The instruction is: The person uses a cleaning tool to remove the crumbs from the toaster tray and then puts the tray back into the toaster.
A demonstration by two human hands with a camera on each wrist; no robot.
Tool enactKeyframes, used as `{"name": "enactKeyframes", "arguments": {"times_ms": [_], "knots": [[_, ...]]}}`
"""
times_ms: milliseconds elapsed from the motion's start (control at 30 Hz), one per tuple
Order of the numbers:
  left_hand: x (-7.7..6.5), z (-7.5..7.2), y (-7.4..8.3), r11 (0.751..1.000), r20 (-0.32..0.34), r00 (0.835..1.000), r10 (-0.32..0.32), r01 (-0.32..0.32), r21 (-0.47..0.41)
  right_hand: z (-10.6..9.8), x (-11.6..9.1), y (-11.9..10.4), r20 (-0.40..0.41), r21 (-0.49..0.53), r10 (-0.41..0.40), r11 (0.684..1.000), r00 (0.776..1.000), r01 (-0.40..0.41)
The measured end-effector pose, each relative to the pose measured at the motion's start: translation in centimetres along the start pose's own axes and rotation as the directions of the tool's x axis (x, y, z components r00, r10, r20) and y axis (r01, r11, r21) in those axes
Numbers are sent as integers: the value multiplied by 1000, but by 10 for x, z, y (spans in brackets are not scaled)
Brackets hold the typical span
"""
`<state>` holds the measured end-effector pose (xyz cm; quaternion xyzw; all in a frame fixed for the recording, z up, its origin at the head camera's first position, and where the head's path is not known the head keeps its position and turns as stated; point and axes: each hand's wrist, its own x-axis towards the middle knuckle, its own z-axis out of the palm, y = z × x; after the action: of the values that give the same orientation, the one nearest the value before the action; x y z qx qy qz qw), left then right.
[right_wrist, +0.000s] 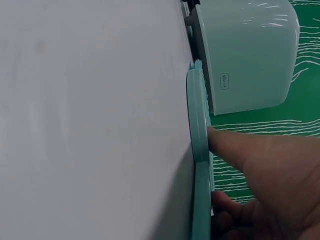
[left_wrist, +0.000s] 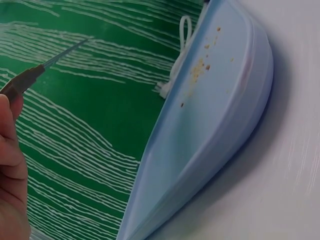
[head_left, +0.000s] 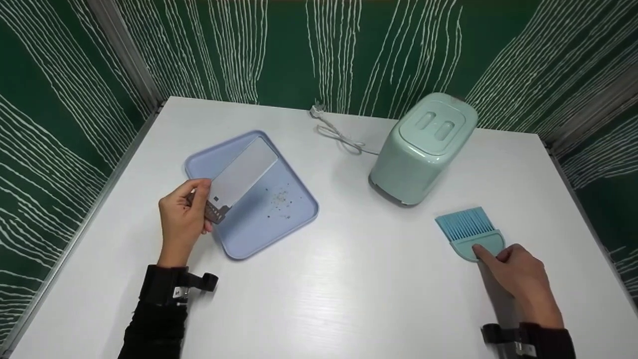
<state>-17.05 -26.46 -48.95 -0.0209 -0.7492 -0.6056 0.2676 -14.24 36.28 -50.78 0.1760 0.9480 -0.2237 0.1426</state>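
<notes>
My left hand (head_left: 183, 214) pinches the slotted grey-brown end of a flat metal crumb tray (head_left: 244, 172), tilted over a blue serving tray (head_left: 246, 248). In the left wrist view, the crumb tray (left_wrist: 65, 51) shows nearly edge-on, apart from the blue one. Small crumbs (head_left: 280, 200) lie scattered on the blue tray. On the right, my right hand (head_left: 523, 276) grips the handle of a small teal brush (head_left: 478, 242), thumb on its face and bristles pointing away from me. Most of the fingers behind the brush are hidden. The right wrist view shows the brush (right_wrist: 199, 115) side-on.
A mint-green toaster (head_left: 413, 164) with a cover on top stands at the back right, between the brush and the far edge. Its white cord and plug (head_left: 339, 132) lie to its left. Green walls (head_left: 289, 50) with white streaks surround the white table (head_left: 339, 289).
</notes>
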Motion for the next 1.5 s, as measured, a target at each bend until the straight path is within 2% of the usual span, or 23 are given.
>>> {"name": "enactKeyframes", "arguments": {"times_ms": [133,333,533,667,833,1033,1133,1200,1333,1433,1500], "knots": [[2,4,0,1000,16,1000,-15,15,1,-5,-3,2,-35,32,3,999,999,-2],[2,4,-1,999,26,999,-39,39,0,-12,-11,-7,-167,99,-16,995,986,33],[0,0,-4,999,30,998,-54,53,10,-23,-12,-29,-304,101,-96,986,948,132],[-1,-3,-5,997,38,996,-75,75,9,-30,-11,-49,-408,124,-156,967,900,224],[-1,-3,-6,994,43,993,-109,110,-11,-37,-12,-81,-513,183,-214,919,831,350],[0,2,-8,989,80,986,-143,146,-33,-36,-16,-120,-601,226,-287,834,746,503],[1,3,-8,984,83,982,-167,171,-42,-32,-12,-136,-634,209,-339,790,695,576],[0,4,-8,981,86,979,-183,188,-51,-27,-7,-144,-647,182,-370,774,666,607],[-1,4,-7,973,96,972,-215,222,-67,-18,7,-153,-654,153,-418,743,630,651],[-2,6,-7,967,100,966,-237,245,-71,-14,19,-157,-658,149,-452,706,602,692],[-2,8,-7,964,104,963,-248,256,-70,-12,25,-160,-653,142,-471,693,593,707]]}}
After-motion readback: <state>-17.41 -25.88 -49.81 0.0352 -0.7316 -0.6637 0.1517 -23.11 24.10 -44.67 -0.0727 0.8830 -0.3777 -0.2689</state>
